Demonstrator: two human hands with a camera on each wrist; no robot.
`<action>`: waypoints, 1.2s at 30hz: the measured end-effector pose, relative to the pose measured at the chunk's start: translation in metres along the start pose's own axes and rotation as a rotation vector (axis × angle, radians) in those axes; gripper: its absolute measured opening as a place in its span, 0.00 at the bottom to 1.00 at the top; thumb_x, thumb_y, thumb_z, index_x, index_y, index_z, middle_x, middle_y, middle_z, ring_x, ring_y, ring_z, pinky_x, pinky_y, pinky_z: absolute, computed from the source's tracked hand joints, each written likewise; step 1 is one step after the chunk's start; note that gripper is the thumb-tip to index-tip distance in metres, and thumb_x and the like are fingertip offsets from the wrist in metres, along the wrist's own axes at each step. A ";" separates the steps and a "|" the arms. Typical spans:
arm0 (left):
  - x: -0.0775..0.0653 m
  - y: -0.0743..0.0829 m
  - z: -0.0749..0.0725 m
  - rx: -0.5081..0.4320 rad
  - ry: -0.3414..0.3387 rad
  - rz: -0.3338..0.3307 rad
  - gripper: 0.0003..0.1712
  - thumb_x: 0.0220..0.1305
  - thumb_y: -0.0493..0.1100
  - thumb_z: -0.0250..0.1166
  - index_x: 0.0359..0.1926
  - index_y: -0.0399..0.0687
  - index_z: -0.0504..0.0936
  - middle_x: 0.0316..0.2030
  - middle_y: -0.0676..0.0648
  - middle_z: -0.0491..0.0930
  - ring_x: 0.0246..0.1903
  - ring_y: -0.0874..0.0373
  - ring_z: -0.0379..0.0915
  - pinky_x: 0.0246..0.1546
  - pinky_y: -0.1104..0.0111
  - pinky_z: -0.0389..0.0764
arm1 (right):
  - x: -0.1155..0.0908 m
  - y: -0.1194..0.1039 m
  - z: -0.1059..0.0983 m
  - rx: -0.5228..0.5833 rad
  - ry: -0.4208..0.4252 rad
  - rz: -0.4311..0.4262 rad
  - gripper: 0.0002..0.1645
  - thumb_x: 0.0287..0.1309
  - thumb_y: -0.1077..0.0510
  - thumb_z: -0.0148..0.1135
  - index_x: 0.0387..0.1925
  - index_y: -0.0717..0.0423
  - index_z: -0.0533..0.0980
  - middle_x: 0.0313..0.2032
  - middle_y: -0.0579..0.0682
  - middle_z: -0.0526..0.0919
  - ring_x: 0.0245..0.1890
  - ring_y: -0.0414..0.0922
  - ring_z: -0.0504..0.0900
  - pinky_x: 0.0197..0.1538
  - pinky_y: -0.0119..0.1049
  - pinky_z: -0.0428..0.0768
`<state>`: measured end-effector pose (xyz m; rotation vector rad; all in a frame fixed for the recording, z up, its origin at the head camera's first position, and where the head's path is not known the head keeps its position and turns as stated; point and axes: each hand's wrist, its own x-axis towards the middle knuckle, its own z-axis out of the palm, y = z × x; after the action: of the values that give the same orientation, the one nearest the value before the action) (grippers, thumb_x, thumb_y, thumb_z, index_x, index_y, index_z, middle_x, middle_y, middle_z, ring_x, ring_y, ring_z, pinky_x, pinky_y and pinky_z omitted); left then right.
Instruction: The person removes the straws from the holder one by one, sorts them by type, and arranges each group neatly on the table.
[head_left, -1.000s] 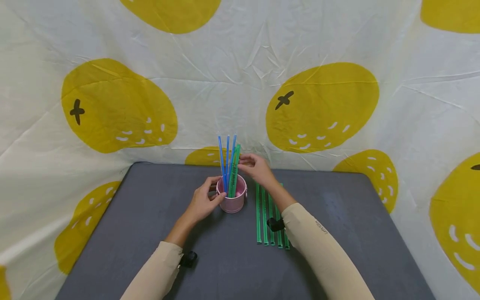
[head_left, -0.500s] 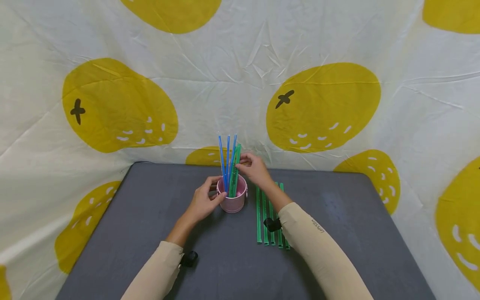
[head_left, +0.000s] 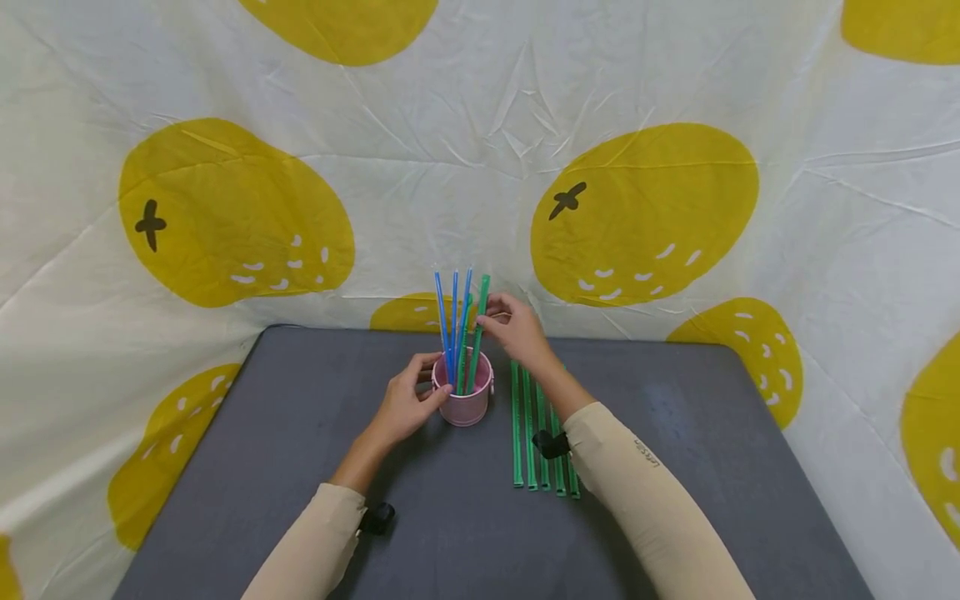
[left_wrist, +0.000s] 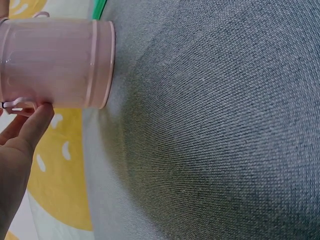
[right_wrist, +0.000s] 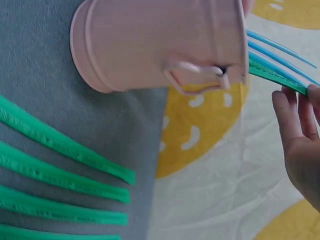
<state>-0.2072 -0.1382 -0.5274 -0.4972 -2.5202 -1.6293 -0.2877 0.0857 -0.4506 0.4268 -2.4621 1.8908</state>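
Head view: the right grip (head_left: 519,332) pinches a green straw (head_left: 476,358) — tilted, its lower end inside the pink bucket (head_left: 465,410) — while the left grip (head_left: 407,402) holds the bucket's side. Blue straws (head_left: 442,317) stand inside; more green straws (head_left: 517,442) lie on the dark counter (head_left: 675,442), right of it.

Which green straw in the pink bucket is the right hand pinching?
In the head view, the rightmost green straw in the bucket, pinched by the right hand; its tip stands higher than the green one beside the blue straws.
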 end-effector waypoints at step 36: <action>-0.003 0.000 0.001 -0.036 0.012 0.025 0.34 0.65 0.36 0.72 0.68 0.40 0.70 0.61 0.31 0.78 0.58 0.32 0.78 0.56 0.39 0.80 | -0.025 -0.035 -0.111 0.156 0.132 -0.127 0.17 0.68 0.62 0.66 0.55 0.60 0.76 0.41 0.48 0.80 0.38 0.40 0.88 0.42 0.35 0.90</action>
<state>-0.2042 -0.1378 -0.5291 -0.5188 -2.4696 -1.6662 -0.2731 0.1883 -0.3912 0.4347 -2.1621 1.9965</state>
